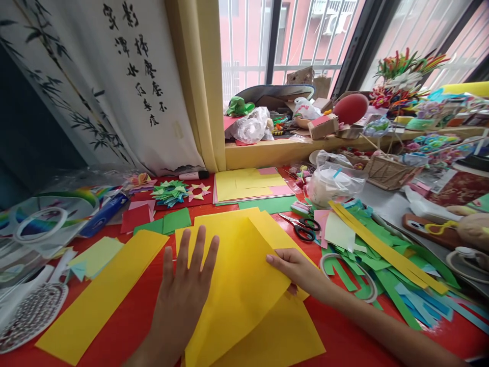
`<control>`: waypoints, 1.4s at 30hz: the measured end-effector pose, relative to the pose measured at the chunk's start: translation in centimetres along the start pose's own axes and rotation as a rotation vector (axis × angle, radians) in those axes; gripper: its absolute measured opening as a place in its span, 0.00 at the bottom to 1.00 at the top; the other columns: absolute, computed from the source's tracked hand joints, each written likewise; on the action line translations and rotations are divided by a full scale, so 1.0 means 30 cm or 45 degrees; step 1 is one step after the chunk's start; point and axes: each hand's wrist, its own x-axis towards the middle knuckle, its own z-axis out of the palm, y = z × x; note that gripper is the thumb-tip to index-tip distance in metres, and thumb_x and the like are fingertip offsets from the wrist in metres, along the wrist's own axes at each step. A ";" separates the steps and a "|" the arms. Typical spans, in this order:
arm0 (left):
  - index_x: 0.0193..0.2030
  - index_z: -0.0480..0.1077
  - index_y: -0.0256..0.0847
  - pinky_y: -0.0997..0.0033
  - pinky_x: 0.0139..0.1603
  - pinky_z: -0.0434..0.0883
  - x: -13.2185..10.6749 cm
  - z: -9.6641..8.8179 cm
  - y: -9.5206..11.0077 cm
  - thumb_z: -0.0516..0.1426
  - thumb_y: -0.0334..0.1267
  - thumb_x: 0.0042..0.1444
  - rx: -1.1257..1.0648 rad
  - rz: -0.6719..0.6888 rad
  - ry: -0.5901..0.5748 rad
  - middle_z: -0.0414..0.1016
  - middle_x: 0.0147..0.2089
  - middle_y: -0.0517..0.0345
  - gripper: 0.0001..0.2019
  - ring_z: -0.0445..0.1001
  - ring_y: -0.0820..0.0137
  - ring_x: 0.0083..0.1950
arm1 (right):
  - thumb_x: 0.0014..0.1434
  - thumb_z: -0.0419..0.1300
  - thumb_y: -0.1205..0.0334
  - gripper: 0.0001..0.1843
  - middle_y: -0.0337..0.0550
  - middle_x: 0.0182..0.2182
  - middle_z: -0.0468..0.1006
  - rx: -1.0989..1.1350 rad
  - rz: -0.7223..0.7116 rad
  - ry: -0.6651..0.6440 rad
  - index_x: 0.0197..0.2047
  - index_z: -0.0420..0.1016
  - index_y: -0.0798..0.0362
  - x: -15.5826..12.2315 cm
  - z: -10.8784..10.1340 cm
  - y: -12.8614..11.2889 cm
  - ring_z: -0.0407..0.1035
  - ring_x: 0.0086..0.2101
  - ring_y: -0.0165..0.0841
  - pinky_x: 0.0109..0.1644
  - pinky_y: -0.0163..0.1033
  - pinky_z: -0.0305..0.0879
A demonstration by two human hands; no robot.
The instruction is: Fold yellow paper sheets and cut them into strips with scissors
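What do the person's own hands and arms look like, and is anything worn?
The left hand and right hand are bare, without visible gloves, rings or bracelets. Both forearms show bare; a dark edge at the bottom right corner may be a sleeve.

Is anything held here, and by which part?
The right hand pinches a bright yellow paper sheet near its right-side corner; the spread left hand grips nothing.

Yel. sheets (240, 275), 6 o'clock: paper, smooth, matt. Surface (135, 306): smooth, glossy. Scissors (297, 222), 4 o'clock: metal w/ plastic. Bag (336, 186), 3 o'clock: clr. plastic, glossy.
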 end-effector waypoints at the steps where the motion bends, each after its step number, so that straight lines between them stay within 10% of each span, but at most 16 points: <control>1: 0.65 0.34 0.42 0.43 0.62 0.41 0.000 0.017 -0.003 0.42 0.18 0.53 -0.019 0.046 -0.014 0.39 0.66 0.48 0.35 0.34 0.55 0.65 | 0.50 0.52 0.40 0.24 0.32 0.16 0.60 0.008 0.015 -0.007 0.22 0.59 0.55 0.001 0.000 -0.003 0.56 0.13 0.20 0.13 0.26 0.55; 11: 0.64 0.44 0.46 0.53 0.61 0.53 -0.023 0.162 0.009 0.42 0.39 0.61 -0.545 0.329 -0.541 0.42 0.66 0.52 0.23 0.41 0.60 0.66 | 0.57 0.47 0.46 0.25 0.37 0.14 0.65 -0.209 0.025 -0.333 0.21 0.65 0.58 -0.002 -0.078 -0.016 0.59 0.13 0.23 0.16 0.28 0.58; 18: 0.64 0.44 0.47 0.52 0.62 0.49 -0.017 0.150 0.001 0.41 0.43 0.61 -0.593 0.338 -0.578 0.41 0.67 0.54 0.24 0.40 0.60 0.66 | 0.60 0.47 0.62 0.19 0.48 0.56 0.56 -0.769 -0.674 -0.079 0.54 0.61 0.46 0.020 -0.102 -0.005 0.65 0.43 0.31 0.44 0.40 0.66; 22: 0.63 0.44 0.47 0.53 0.63 0.48 -0.018 0.159 0.001 0.41 0.45 0.61 -0.599 0.327 -0.605 0.41 0.67 0.55 0.24 0.40 0.61 0.66 | 0.61 0.44 0.66 0.18 0.43 0.51 0.67 -0.833 -0.684 -0.405 0.47 0.71 0.47 0.028 -0.119 0.007 0.61 0.50 0.32 0.54 0.41 0.57; 28: 0.63 0.46 0.46 0.56 0.63 0.48 -0.008 0.169 -0.019 0.40 0.46 0.60 -0.666 0.292 -0.651 0.42 0.66 0.57 0.24 0.41 0.64 0.66 | 0.57 0.42 0.73 0.23 0.40 0.49 0.70 -0.659 -0.615 -0.462 0.51 0.69 0.49 0.033 -0.153 0.008 0.63 0.50 0.30 0.55 0.40 0.56; 34: 0.64 0.42 0.37 0.60 0.63 0.50 -0.008 0.165 -0.029 0.42 0.45 0.59 -0.820 0.063 -0.657 0.48 0.65 0.53 0.28 0.48 0.66 0.64 | 0.56 0.49 0.72 0.20 0.40 0.50 0.70 -0.817 -0.694 -0.499 0.48 0.71 0.47 0.036 -0.123 0.013 0.62 0.50 0.31 0.54 0.38 0.56; 42: 0.47 0.68 0.39 0.62 0.57 0.58 0.052 0.209 -0.090 0.46 0.53 0.54 -1.845 -0.757 -0.696 0.65 0.56 0.51 0.23 0.61 0.60 0.58 | 0.58 0.48 0.53 0.18 0.38 0.22 0.67 -0.874 -0.376 0.134 0.24 0.68 0.54 0.088 -0.064 0.050 0.60 0.23 0.29 0.26 0.33 0.55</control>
